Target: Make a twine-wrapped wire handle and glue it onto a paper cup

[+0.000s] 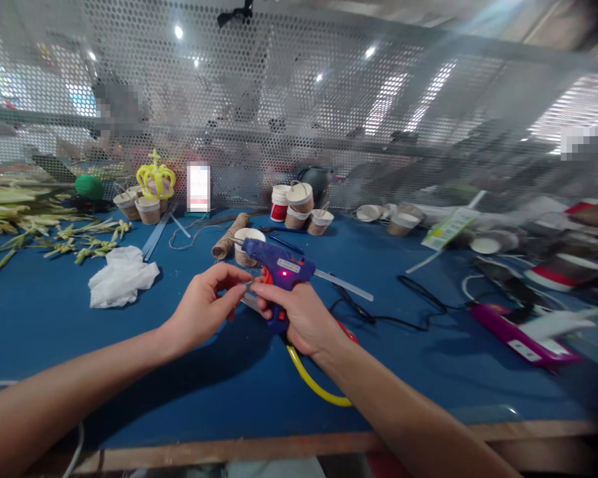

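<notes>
My right hand [306,315] is wrapped round the grip of a blue hot glue gun [274,259], whose red light glows. A clear glue stick [343,284] sticks out of its back, and its nozzle points left. My left hand [206,302] is closed in a pinch by the gun's orange trigger, its fingertips meeting my right thumb. Something small and thin lies between those fingertips, too small to name. Just behind the nozzle stands a twine-wrapped paper cup [249,247], partly hidden by the gun. Beside it lies a roll of brown twine [230,237].
A crumpled white tissue [123,277] lies left, near woven green leaf pieces [99,242]. Several wrapped cups, a yellow crown-shaped piece [155,178] and a lit phone [198,188] stand along the perforated metal screen [289,113]. Right are a black cable [403,324] and a purple power strip [518,335].
</notes>
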A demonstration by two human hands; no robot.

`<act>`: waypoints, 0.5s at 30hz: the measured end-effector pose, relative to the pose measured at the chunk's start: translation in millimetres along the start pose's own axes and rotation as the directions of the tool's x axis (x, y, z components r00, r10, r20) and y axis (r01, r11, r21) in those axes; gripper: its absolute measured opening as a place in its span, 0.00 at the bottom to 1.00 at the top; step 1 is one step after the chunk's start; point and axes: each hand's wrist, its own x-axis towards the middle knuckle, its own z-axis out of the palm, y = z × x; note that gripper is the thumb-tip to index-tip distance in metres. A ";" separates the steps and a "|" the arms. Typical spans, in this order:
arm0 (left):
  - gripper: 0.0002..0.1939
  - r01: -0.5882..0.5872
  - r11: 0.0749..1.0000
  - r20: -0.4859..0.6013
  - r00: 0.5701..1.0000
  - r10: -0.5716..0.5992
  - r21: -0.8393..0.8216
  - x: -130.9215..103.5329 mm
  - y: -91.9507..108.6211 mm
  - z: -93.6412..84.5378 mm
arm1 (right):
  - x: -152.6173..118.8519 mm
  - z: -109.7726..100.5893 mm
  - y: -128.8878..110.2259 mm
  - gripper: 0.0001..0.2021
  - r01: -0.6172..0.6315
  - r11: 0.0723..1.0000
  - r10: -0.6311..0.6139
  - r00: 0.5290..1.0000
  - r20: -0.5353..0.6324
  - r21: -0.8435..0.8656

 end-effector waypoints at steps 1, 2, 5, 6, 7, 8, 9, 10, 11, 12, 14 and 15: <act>0.07 0.000 1.000 -0.010 1.000 0.000 0.004 0.0 -0.1 0.5 | 0.0 0.0 -0.1 0.07 -0.003 1.000 0.003 1.000 -0.003 0.000; 0.07 0.000 1.000 -0.017 1.000 0.000 0.007 0.0 -0.2 0.9 | -0.1 0.1 -0.3 0.07 -0.004 1.000 0.004 1.000 -0.005 0.000; 0.06 -0.011 1.000 -0.032 0.999 0.012 0.009 -0.2 -0.6 1.3 | -0.2 0.2 -1.0 0.07 0.007 1.000 -0.007 1.000 0.000 -0.004; 0.06 -0.018 1.000 -0.033 0.999 0.018 0.010 -0.3 -0.6 1.3 | -0.4 0.3 -1.2 0.07 0.010 1.000 -0.010 1.000 0.005 -0.008; 0.05 -0.023 1.000 -0.034 0.999 0.023 0.011 -0.5 -0.6 1.4 | -0.6 0.4 -1.2 0.07 0.011 1.000 -0.011 1.000 0.010 -0.009; 0.05 -0.025 1.000 -0.037 0.999 0.026 0.013 -0.7 -0.5 1.4 | -0.7 0.6 -1.1 0.07 0.011 1.000 -0.010 1.000 0.011 -0.009; 0.05 -0.025 1.000 -0.039 0.999 0.025 0.016 -1.0 -0.5 1.5 | -0.9 0.8 -0.9 0.07 0.008 1.000 -0.008 1.000 0.011 -0.009; 0.05 -0.022 1.000 -0.039 0.999 0.023 0.022 -1.2 -0.6 1.7 | -0.9 1.0 -0.6 0.07 0.006 1.000 -0.005 1.000 0.009 -0.008; 0.05 -0.019 0.999 -0.040 0.999 0.020 0.027 -1.4 -0.8 1.9 | -0.9 1.2 -0.2 0.07 0.004 1.000 -0.004 1.000 0.007 -0.008; 0.05 -0.016 0.999 -0.039 0.999 0.017 0.030 -1.5 -1.3 2.0 | -0.7 1.4 0.2 0.07 0.001 1.000 -0.001 1.000 0.006 -0.009; 0.06 -0.011 1.000 -0.037 0.999 0.012 0.026 -1.1 -2.6 1.3 | -0.2 1.3 0.4 0.08 0.004 1.000 -0.004 1.000 0.003 -0.012; 0.06 -0.011 1.000 -0.039 0.999 0.011 0.019 -0.4 -3.4 0.3 | -0.1 0.8 0.1 0.09 0.015 1.000 -0.015 1.000 0.001 -0.017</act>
